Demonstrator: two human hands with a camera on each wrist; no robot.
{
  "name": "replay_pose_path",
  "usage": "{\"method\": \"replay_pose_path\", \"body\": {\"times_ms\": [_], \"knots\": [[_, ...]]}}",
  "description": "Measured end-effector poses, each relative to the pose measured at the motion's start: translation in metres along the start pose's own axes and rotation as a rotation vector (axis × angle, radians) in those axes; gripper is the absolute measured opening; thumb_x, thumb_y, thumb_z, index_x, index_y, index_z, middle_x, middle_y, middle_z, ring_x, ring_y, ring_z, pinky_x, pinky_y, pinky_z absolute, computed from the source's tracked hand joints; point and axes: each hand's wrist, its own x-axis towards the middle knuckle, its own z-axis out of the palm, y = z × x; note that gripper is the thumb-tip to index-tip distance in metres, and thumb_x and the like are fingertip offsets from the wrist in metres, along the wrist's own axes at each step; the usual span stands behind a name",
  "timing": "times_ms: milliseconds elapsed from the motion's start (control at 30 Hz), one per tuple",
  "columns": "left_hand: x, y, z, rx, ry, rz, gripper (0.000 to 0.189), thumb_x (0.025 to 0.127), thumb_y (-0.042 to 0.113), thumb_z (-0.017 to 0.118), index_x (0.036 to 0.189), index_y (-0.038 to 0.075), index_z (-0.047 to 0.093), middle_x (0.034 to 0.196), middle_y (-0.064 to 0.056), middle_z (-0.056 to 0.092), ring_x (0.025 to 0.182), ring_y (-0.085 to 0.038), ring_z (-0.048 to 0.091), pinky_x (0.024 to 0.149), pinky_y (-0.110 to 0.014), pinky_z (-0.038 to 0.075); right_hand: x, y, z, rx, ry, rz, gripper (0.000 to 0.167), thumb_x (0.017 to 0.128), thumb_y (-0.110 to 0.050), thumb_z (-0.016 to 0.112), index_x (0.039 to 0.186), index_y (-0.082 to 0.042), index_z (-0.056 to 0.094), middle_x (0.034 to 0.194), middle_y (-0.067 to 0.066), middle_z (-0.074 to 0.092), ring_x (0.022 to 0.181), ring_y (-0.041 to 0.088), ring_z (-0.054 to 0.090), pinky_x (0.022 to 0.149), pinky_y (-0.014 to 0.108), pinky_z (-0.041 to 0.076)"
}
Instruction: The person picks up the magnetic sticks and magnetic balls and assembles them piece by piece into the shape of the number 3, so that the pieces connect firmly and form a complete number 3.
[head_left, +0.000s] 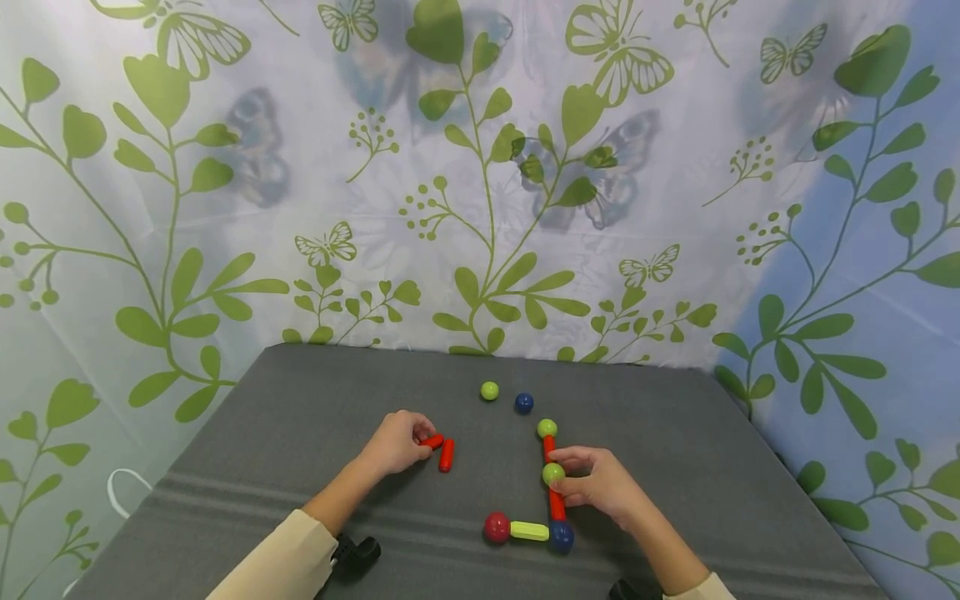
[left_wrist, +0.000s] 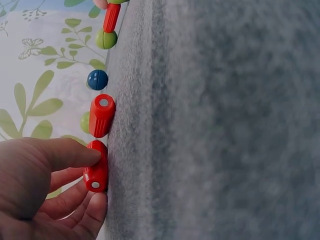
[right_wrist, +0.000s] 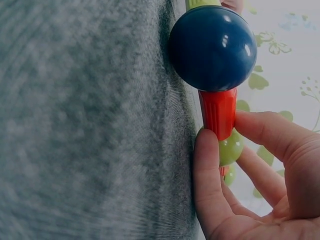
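My left hand (head_left: 397,442) pinches a red magnetic rod (left_wrist: 96,172) between thumb and fingers, low over the grey cloth. Just to its right lies a second red rod (head_left: 447,456), a silver disc on its end. My right hand (head_left: 600,479) grips an L-shaped chain of rods and balls around its middle green ball (head_left: 553,474). From that ball one red rod (head_left: 550,447) runs back to another green ball (head_left: 547,428). A nearer red rod (right_wrist: 220,112) leads to a large blue ball (right_wrist: 212,48), then a yellow-green rod (head_left: 529,531) and a red ball (head_left: 497,527).
Toward the back of the grey-covered table (head_left: 337,383) sit a loose green ball (head_left: 490,391) and a loose blue ball (head_left: 524,403). A leaf-and-butterfly curtain (head_left: 375,192) hangs behind and at both sides. A white cable (head_left: 112,492) loops by the left edge.
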Motion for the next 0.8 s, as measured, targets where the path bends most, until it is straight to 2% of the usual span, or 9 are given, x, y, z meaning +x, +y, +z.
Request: {"method": "replay_pose_path", "body": {"times_ms": [167,433,800], "knots": [[0.002,-0.006,-0.001,-0.001,0.013,0.03,0.017,0.078,-0.002,0.08,0.092,0.006,0.076,0.078,0.001,0.067,0.07,-0.009,0.058,0.067,-0.026,0.051,0.0,-0.001,0.0,-0.006,0.003,0.009,0.052,0.086,-0.007,0.081,0.134,0.003,0.062,0.125,0.024,0.06,0.088,0.022,0.074,0.08,0.042,0.063],[0.007,-0.012,-0.006,-0.053,-0.015,0.05,0.019,0.079,-0.002,0.078,0.095,0.007,0.078,0.082,-0.001,0.071,0.072,-0.012,0.059,0.064,-0.027,0.051,0.001,-0.002,-0.001,-0.007,0.004,0.017,0.056,0.086,-0.006,0.08,0.138,0.002,0.06,0.125,0.024,0.059,0.087,0.023,0.073,0.079,0.043,0.063],[0.02,-0.018,-0.009,-0.205,-0.074,0.062,0.021,0.087,0.004,0.077,0.105,0.015,0.079,0.099,-0.001,0.075,0.085,-0.014,0.063,0.071,-0.03,0.054,0.002,0.0,-0.002,-0.013,0.002,0.024,0.058,0.085,-0.007,0.081,0.139,0.001,0.06,0.126,0.024,0.059,0.085,0.024,0.073,0.078,0.043,0.063]]}}
